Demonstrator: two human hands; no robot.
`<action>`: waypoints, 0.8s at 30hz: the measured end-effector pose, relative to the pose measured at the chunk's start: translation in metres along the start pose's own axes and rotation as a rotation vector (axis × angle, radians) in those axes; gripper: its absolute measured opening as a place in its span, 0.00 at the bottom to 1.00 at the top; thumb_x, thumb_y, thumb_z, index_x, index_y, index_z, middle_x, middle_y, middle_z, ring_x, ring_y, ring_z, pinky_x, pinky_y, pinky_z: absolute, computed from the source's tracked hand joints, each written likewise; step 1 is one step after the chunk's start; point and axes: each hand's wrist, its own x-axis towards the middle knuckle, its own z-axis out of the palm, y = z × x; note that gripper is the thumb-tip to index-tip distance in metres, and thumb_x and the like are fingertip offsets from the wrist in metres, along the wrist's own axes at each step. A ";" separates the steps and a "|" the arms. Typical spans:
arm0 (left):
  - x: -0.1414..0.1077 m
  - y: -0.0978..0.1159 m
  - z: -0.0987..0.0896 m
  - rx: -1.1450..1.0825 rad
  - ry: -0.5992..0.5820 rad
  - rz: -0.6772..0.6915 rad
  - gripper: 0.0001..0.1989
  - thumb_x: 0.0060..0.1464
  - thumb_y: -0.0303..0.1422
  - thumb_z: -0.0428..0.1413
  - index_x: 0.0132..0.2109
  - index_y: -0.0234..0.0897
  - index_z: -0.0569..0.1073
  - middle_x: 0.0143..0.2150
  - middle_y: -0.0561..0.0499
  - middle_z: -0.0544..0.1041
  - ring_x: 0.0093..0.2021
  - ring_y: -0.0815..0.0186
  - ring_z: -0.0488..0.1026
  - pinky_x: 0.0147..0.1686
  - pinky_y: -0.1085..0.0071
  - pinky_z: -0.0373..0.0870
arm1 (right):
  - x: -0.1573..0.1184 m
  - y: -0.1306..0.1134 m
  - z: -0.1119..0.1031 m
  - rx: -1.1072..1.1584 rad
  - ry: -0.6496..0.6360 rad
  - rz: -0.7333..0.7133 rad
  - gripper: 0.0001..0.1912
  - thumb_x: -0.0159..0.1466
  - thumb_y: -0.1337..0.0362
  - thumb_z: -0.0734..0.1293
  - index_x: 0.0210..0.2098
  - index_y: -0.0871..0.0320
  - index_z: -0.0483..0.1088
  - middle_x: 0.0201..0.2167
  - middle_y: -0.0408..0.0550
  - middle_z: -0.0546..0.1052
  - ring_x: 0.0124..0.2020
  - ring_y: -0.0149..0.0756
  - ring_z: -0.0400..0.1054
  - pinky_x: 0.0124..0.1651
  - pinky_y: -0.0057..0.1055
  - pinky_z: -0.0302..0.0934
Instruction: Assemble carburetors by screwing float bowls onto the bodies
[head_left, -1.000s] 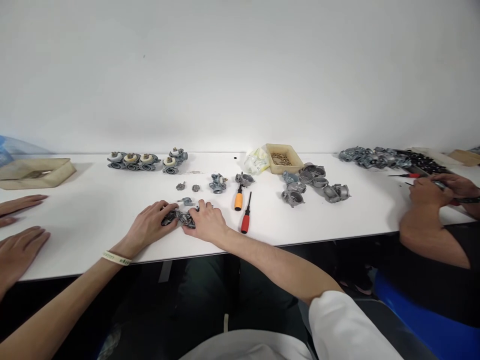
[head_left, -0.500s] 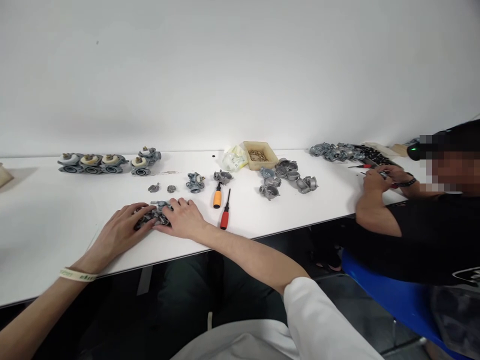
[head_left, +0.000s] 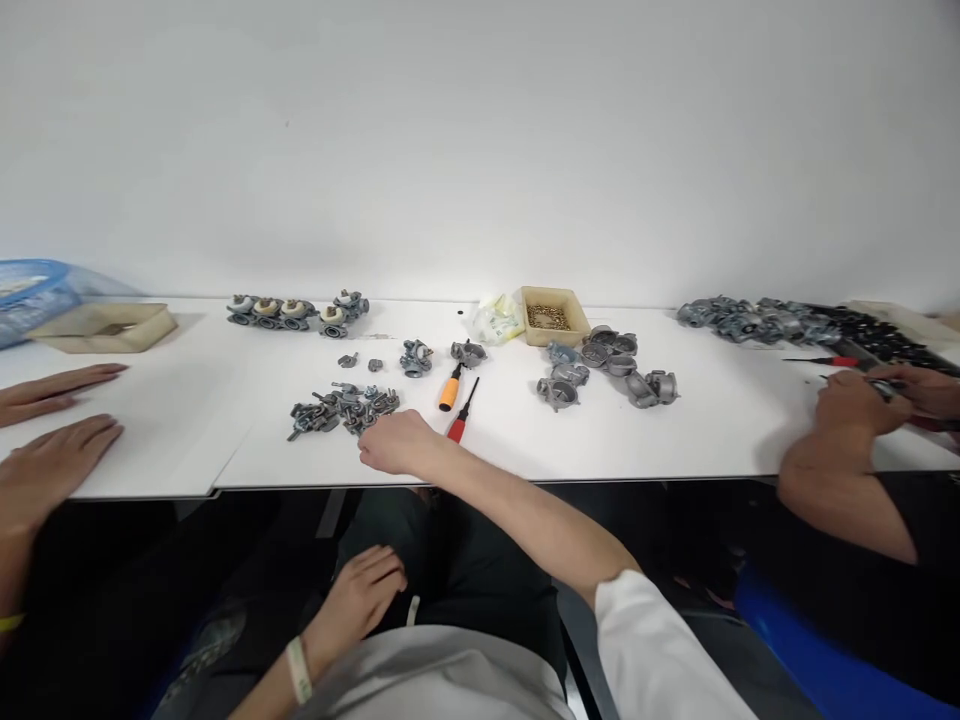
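A loose pile of small grey metal parts (head_left: 352, 408) lies on the white table. At its right edge, my right hand (head_left: 399, 442) rests with curled fingers; the fingertips and whatever they hold are hidden. My left hand (head_left: 366, 597) is below the table edge, over my lap, its fingers loosely bent and holding nothing. Behind the pile lie two small grey pieces, one of them a metal fitting (head_left: 347, 360), and a carburetor (head_left: 415, 358). An orange-handled screwdriver (head_left: 450, 388) and a red-handled screwdriver (head_left: 459, 425) lie to the right of the pile.
Carburetors with white parts (head_left: 281, 312) line the wall side. A box of brass pieces (head_left: 559, 325) stands beside a plastic bag (head_left: 497, 320). Grey metal bowls (head_left: 611, 350) lie right of centre. Other people's hands are at left (head_left: 64, 465) and right (head_left: 862, 405).
My left hand has left the parts and dropped to my lap. My right hand has shifted to the pile's right edge, uncovering the parts. The view has turned left.
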 end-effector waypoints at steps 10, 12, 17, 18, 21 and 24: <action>-0.002 0.008 0.106 0.012 0.020 -0.599 0.12 0.38 0.14 0.44 0.22 0.34 0.65 0.25 0.51 0.70 0.27 0.68 0.68 0.30 0.74 0.61 | 0.046 0.044 -0.037 -0.039 -0.109 -0.229 0.17 0.71 0.54 0.64 0.48 0.63 0.72 0.44 0.50 0.76 0.45 0.34 0.72 0.51 0.39 0.69; 0.000 0.010 0.111 0.013 -0.002 -0.604 0.12 0.37 0.14 0.44 0.22 0.34 0.66 0.25 0.50 0.70 0.28 0.67 0.69 0.31 0.74 0.60 | 0.046 0.048 -0.039 -0.045 -0.091 -0.249 0.18 0.71 0.53 0.63 0.48 0.62 0.72 0.45 0.51 0.75 0.46 0.35 0.71 0.52 0.40 0.69; 0.003 0.010 0.119 -0.021 -0.070 -0.551 0.12 0.38 0.14 0.45 0.23 0.34 0.66 0.26 0.51 0.70 0.29 0.68 0.68 0.32 0.73 0.59 | 0.032 0.056 -0.046 -0.003 -0.153 -0.325 0.17 0.72 0.54 0.62 0.47 0.62 0.72 0.43 0.49 0.76 0.44 0.33 0.71 0.50 0.38 0.69; 0.003 0.009 0.120 -0.025 -0.081 -0.544 0.13 0.38 0.14 0.45 0.23 0.34 0.67 0.26 0.51 0.70 0.30 0.68 0.68 0.33 0.73 0.59 | 0.028 0.058 -0.047 0.007 -0.161 -0.332 0.17 0.72 0.54 0.61 0.47 0.62 0.73 0.43 0.49 0.76 0.44 0.33 0.72 0.50 0.38 0.68; 0.007 0.008 0.121 -0.024 -0.108 -0.529 0.13 0.40 0.14 0.45 0.24 0.34 0.67 0.27 0.51 0.70 0.31 0.68 0.68 0.34 0.73 0.58 | 0.019 0.066 -0.048 0.014 -0.209 -0.326 0.16 0.72 0.56 0.62 0.46 0.61 0.74 0.45 0.50 0.77 0.46 0.35 0.72 0.52 0.39 0.68; 0.010 0.009 0.121 -0.004 -0.138 -0.513 0.12 0.40 0.14 0.46 0.24 0.35 0.67 0.26 0.52 0.69 0.30 0.68 0.67 0.32 0.72 0.57 | 0.012 0.072 -0.053 0.002 -0.251 -0.301 0.15 0.72 0.58 0.62 0.49 0.61 0.74 0.48 0.51 0.77 0.48 0.35 0.72 0.53 0.39 0.68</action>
